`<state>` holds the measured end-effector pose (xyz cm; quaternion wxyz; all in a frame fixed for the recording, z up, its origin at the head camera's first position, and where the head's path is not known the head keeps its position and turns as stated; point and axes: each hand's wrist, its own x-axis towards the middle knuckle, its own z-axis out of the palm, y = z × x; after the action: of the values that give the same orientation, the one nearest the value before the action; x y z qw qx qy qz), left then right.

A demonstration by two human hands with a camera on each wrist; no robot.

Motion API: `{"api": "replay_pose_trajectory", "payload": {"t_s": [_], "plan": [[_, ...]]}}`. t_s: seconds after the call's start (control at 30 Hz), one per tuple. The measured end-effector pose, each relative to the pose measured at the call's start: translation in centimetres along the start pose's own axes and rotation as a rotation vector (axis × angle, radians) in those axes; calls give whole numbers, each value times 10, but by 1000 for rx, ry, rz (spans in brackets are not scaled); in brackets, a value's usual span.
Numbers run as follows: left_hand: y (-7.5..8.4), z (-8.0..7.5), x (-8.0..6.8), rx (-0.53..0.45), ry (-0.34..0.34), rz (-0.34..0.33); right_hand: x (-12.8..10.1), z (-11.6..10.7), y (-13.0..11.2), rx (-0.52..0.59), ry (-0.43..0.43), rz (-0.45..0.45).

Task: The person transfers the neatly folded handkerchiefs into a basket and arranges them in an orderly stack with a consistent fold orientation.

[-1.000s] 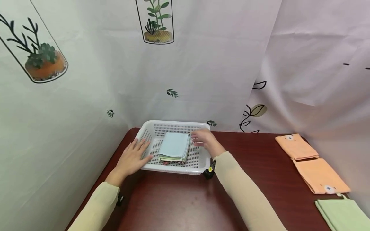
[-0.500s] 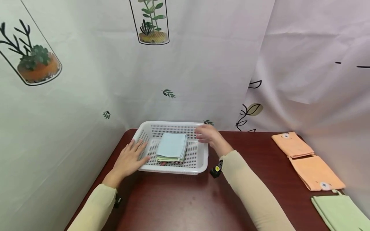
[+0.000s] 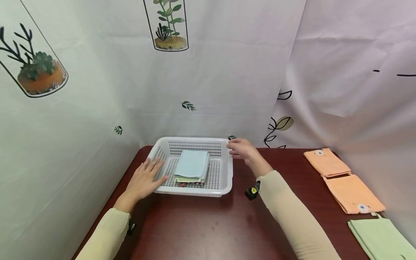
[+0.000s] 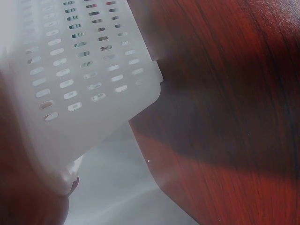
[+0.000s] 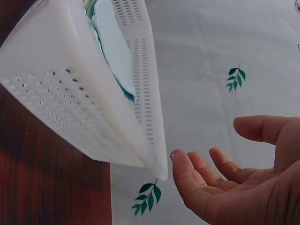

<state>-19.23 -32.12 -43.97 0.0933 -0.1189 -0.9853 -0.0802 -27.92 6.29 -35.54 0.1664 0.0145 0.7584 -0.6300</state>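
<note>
A white plastic basket [image 3: 191, 191] with slotted walls stands at the back of the table. Inside lies a stack of folded cloths, a light blue cloth [image 3: 191, 163] on top and greenish and reddish edges beneath. My left hand [image 3: 143, 180] rests on the basket's left rim with its fingers spread. At the far right corner of the rim, my right hand [image 3: 244, 150] hovers just outside, fingers loosely bent and nothing in them. The right wrist view shows a gap between the right hand's fingertips and the basket [image 5: 79, 112]. In the left wrist view the basket wall [image 4: 108, 110] fills the upper left.
Two folded orange cloths [image 3: 352, 193] and a folded green cloth [image 3: 381, 238] lie along the right side of the dark red wooden table [image 3: 195, 227]. A pale printed curtain [image 3: 221, 90] hangs close behind the basket and down both sides.
My right hand has moved right, from over the basket's right part to outside its right rim. The left hand has stayed on the left rim. The head view has shifted slightly.
</note>
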Motion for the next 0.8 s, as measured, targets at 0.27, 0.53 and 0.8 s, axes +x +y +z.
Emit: {"api": "replay_pose_trajectory", "payload": {"t_s": [0.27, 0.53, 0.8], "plan": [[0, 1, 0, 10, 0, -2, -3, -15, 5, -11, -10, -14], [1, -1, -1, 2, 3, -2, -5, -28, 10, -21, -8, -15], [0, 0, -1, 6, 4, 1, -10, -46, 18, -61, -15, -11]]}}
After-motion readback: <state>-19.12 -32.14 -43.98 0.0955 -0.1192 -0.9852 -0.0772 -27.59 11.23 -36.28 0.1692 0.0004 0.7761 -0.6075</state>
